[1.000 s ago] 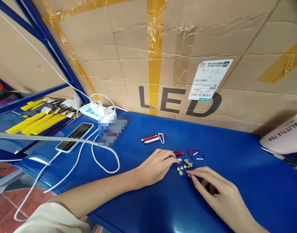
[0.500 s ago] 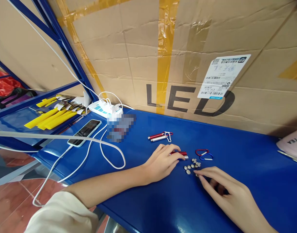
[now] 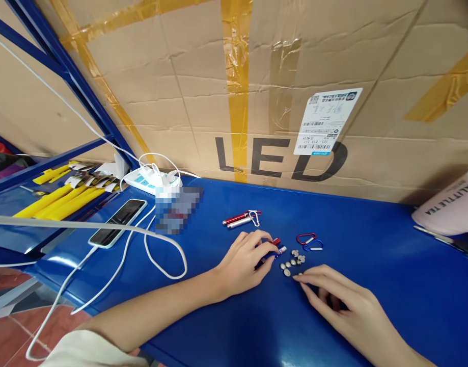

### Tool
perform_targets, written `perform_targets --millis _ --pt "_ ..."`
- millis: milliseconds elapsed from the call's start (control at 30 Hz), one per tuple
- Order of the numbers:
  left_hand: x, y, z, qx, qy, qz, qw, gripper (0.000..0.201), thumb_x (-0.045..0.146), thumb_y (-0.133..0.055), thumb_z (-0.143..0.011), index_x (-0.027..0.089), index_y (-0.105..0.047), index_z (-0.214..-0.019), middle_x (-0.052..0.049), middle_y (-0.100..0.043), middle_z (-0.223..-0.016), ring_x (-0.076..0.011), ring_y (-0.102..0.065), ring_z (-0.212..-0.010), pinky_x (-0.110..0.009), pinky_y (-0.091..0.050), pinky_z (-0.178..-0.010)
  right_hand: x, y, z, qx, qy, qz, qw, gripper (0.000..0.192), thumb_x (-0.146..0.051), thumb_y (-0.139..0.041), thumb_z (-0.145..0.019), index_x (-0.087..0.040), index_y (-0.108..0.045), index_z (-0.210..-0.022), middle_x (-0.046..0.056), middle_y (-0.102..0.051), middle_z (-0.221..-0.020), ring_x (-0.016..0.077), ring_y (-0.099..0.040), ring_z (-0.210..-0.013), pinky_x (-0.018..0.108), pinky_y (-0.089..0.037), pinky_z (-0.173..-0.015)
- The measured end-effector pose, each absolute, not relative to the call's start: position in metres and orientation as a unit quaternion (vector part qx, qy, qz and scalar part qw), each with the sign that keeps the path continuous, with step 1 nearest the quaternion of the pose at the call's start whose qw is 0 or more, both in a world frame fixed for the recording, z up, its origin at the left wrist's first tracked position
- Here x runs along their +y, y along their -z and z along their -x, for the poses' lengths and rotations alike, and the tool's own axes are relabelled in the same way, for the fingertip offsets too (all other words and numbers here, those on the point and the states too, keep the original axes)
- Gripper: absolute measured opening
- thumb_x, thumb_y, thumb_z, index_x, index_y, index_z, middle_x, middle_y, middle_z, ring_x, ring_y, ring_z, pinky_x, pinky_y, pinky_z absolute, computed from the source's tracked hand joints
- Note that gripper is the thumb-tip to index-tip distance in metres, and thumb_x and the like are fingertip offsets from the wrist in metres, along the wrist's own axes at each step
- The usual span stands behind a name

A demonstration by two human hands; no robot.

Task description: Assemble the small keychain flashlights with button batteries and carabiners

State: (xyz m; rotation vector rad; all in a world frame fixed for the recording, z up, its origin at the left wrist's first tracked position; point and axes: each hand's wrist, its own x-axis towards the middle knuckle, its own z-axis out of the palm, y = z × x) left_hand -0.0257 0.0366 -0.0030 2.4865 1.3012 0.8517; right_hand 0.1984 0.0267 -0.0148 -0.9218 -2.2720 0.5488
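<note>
My left hand [image 3: 245,262] lies on the blue table, its fingers curled round a small blue metal tube with a silver end [image 3: 282,250], apparently a mini flashlight, mostly hidden. A red tube [image 3: 276,241] shows just beyond the fingertips. My right hand [image 3: 338,300] has thumb and forefinger pinched at the edge of several silver button cells [image 3: 287,272], with a small cell partly visible at the fingertips. Behind the cells lie a red carabiner [image 3: 306,238] and a blue carabiner [image 3: 313,246]. Farther back, a red flashlight [image 3: 236,219] and a silver one [image 3: 240,222] have clips attached.
At the left are a phone [image 3: 118,222] on a white cable, a power strip [image 3: 145,179] and yellow-handled tools [image 3: 61,200]. A large cardboard box [image 3: 203,102] stands along the back. A pink cup [image 3: 451,201] lies at the right.
The view has swung slightly right, so everything sits farther left. The blue tube now shows under my left fingers, beside the red one. My right hand keeps its pinch by the cells.
</note>
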Motion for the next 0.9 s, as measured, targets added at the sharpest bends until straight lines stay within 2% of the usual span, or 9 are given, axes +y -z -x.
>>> perform_targets --millis 300,533,733,900 --pt "0.037 0.003 0.025 0.455 -0.318 -0.826 0.100 0.016 0.017 -0.045 -0.091 0.019 -0.059 -0.099 -0.008 -0.059 -0.108 -0.0192 -0.057 -0.099 -0.033 -0.045 -0.085 0.022 0.009 -0.197 -0.871 -0.189 0.329 0.312 0.021 -0.019 -0.047 -0.091 -0.023 -0.065 -0.101 0.003 -0.067 -0.089 0.0054 -0.051 -0.043 0.018 -0.045 -0.043" --pt "0.040 0.006 0.026 0.478 -0.332 -0.808 0.089 0.018 0.017 -0.046 -0.090 0.019 -0.057 -0.105 -0.010 -0.057 -0.121 -0.0244 -0.046 -0.123 -0.041 -0.040 -0.101 0.021 0.002 -0.197 -0.881 -0.202 0.297 0.309 0.024 -0.017 -0.047 -0.091 -0.023 -0.063 -0.108 0.004 -0.066 -0.089 0.0065 -0.056 -0.048 0.018 -0.045 -0.045" --pt "0.044 0.008 0.029 0.495 -0.330 -0.792 0.141 0.020 0.019 -0.044 -0.092 0.021 -0.058 -0.106 -0.007 -0.059 -0.115 -0.0209 -0.057 -0.108 -0.037 -0.048 -0.094 0.022 -0.006 -0.193 -0.892 -0.176 0.281 0.308 0.022 -0.017 -0.047 -0.091 -0.022 -0.065 -0.102 0.003 -0.067 -0.085 0.0082 -0.061 -0.053 0.017 -0.049 -0.048" --pt "0.044 0.006 0.028 0.510 -0.340 -0.782 0.111 0.022 0.016 -0.044 -0.091 0.021 -0.057 -0.107 -0.008 -0.058 -0.115 -0.0229 -0.052 -0.113 -0.042 -0.044 -0.097 0.022 -0.009 -0.191 -0.898 -0.154 0.269 0.311 0.021 -0.016 -0.045 -0.091 -0.020 -0.065 -0.096 0.004 -0.068 -0.082 0.0101 -0.066 -0.060 0.017 -0.052 -0.053"
